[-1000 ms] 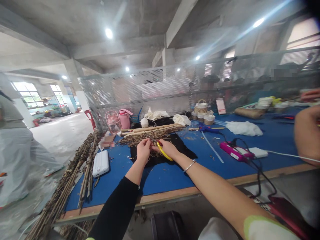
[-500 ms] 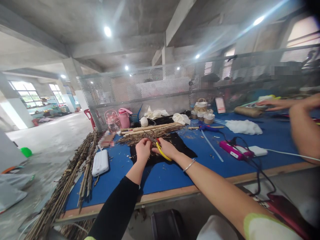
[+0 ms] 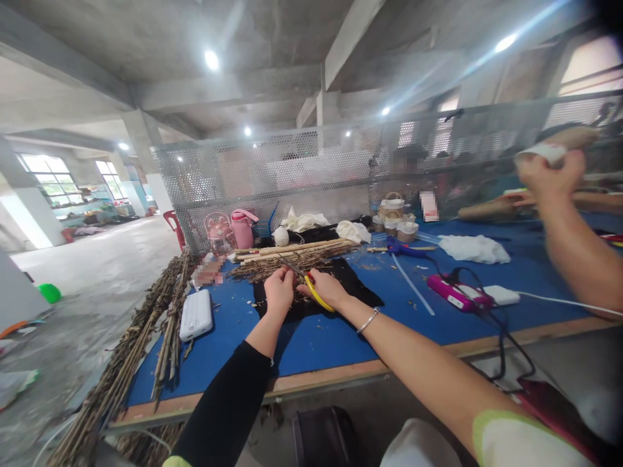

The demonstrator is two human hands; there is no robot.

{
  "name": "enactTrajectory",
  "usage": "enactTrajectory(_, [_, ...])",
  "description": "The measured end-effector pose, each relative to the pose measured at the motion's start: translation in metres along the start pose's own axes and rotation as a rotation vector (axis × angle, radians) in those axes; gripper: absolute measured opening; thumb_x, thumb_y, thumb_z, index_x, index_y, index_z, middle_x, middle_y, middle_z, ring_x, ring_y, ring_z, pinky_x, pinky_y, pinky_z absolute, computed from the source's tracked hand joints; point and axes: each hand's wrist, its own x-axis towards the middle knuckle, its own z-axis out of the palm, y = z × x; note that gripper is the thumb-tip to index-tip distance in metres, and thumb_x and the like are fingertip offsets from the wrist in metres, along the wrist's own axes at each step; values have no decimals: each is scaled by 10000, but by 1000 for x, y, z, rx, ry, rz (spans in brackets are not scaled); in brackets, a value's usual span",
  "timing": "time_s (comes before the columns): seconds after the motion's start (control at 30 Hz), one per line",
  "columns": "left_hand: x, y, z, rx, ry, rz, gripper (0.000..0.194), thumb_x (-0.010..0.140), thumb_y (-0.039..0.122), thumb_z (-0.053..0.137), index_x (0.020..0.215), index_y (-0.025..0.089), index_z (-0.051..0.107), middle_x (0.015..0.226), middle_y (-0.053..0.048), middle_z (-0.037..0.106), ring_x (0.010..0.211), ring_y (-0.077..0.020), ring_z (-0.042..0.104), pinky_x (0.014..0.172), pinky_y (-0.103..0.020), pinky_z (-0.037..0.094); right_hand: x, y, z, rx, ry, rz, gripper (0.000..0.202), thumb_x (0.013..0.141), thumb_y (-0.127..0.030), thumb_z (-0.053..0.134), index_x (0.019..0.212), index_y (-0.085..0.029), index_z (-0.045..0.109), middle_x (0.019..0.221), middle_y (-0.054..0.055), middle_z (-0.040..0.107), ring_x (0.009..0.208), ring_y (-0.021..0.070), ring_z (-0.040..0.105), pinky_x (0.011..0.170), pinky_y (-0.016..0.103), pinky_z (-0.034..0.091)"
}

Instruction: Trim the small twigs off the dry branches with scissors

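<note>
My right hand is closed round the yellow handle of a pair of scissors, whose blades point up and left. Beside it, my left hand has its fingers pinched together near the blades; what they hold is too small to make out. Both hands are over a black cloth strewn with small plant bits. Just beyond them lies a pile of thin dry twigs, with thicker pale sticks behind it.
A white power bank and long dry stalks lie on the left. A magenta power strip, blue glue gun and white cloth are on the right. Another person's hand holds a roll at far right.
The other person's hand at far right has risen from the table and now holds a roll. The scissor blades look more visible above my hands, which stay in about the same place.
</note>
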Motion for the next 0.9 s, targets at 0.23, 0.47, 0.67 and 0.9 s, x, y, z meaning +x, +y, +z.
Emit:
enactTrajectory(0.23, [2,-2,3,-73,-1,-51,232,777,312,459,702,143,599,594,-20,597,544,-112,533,545,-213,419,3,1,0,48,-2,6,495,740,-659,439,837,-185,546,774,65,634,691,179,588,525,219,287])
enactTrajectory(0.47, [5,-5,9,-359,0,-202,192,785,294,451,788,134,557,648,-22,575,558,-99,540,555,-221,473,4,6,0,47,13,5,517,713,-640,502,954,-183,514,853,79,638,788,212,602,584,232,331])
enactTrajectory(0.67, [1,-1,8,-246,-21,-149,163,762,213,424,690,145,553,635,-12,586,552,-86,531,552,-192,462,3,5,5,145,-9,-60,554,691,-579,583,1040,-161,480,947,95,615,880,218,589,652,239,362])
enactTrajectory(0.9, [0,2,3,-83,-23,-96,163,718,166,413,664,156,566,616,-17,603,567,-118,549,576,-221,436,-1,0,1,126,-6,-72,559,697,-584,574,1055,-167,469,964,99,618,874,214,591,656,240,358])
